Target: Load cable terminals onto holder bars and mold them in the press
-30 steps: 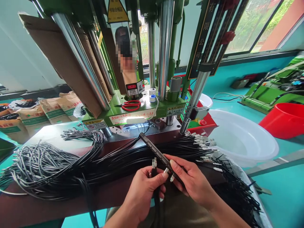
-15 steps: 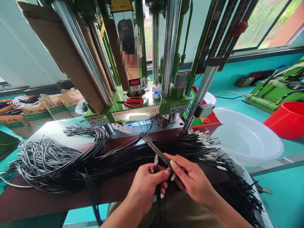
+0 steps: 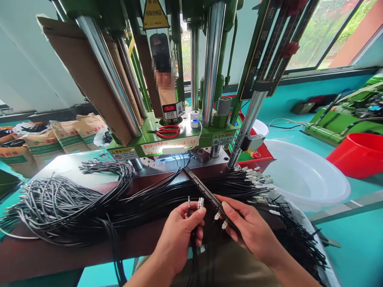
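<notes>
My left hand point(image 3: 182, 229) is closed on a few black cables whose metal ends point(image 3: 200, 203) stick up above the thumb and index finger. The cables hang down from it over my lap. In my right hand point(image 3: 248, 223) is a long dark slotted bar point(image 3: 205, 189), pinched near its lower end and slanting up to the left. Two metal cable ends point(image 3: 220, 221) stick out from the bar's underside beside my right fingers. Behind both hands, a thick bundle of black cables point(image 3: 161, 199) lies across the brown table point(image 3: 38, 257).
A green press point(image 3: 191, 139) with steel columns rises behind the table. Red-handled scissors point(image 3: 168, 131) and a small blue-and-white roll point(image 3: 194, 122) lie on its ledge. To the right stand a white tub point(image 3: 311, 171) and a red bucket point(image 3: 356, 155); paper sacks point(image 3: 44, 145) stand at left.
My left hand has drawn slightly left, away from the bar, and its cable ends have spread apart. Two metal ends now show at the bar. The view has shifted a little.
</notes>
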A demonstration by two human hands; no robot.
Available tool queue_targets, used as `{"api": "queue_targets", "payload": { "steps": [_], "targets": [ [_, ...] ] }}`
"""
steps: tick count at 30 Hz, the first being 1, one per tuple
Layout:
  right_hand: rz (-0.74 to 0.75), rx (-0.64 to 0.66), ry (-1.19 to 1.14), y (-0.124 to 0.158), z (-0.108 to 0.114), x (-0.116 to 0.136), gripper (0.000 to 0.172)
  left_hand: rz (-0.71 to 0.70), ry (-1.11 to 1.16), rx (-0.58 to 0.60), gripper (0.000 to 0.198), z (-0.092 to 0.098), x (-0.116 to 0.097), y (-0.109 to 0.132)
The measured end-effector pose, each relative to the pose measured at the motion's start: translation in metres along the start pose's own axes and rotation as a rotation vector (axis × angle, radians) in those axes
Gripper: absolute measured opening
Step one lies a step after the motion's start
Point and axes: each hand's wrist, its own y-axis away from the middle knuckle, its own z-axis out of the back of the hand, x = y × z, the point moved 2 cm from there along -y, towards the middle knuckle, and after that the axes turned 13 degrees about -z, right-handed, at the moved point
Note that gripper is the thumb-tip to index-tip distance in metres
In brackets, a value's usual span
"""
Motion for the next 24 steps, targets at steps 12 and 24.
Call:
{"api": "queue_targets", "payload": {
  "steps": [12, 24],
  "targets": [
    [0.001, 0.024, 0.035, -0.0026, 0.0007, 0.0006, 0.059, 0.033, -0.163, 0.015, 0.032, -0.0072, 0.0011, 0.0016],
    [0.075, 0.038, 0.171, -0.0037, 0.0005, -0.0055, 0.046, -0.006, -0.188, 0.005, 0.03, -0.0073, 0.0033, -0.0002]
  ]
}}
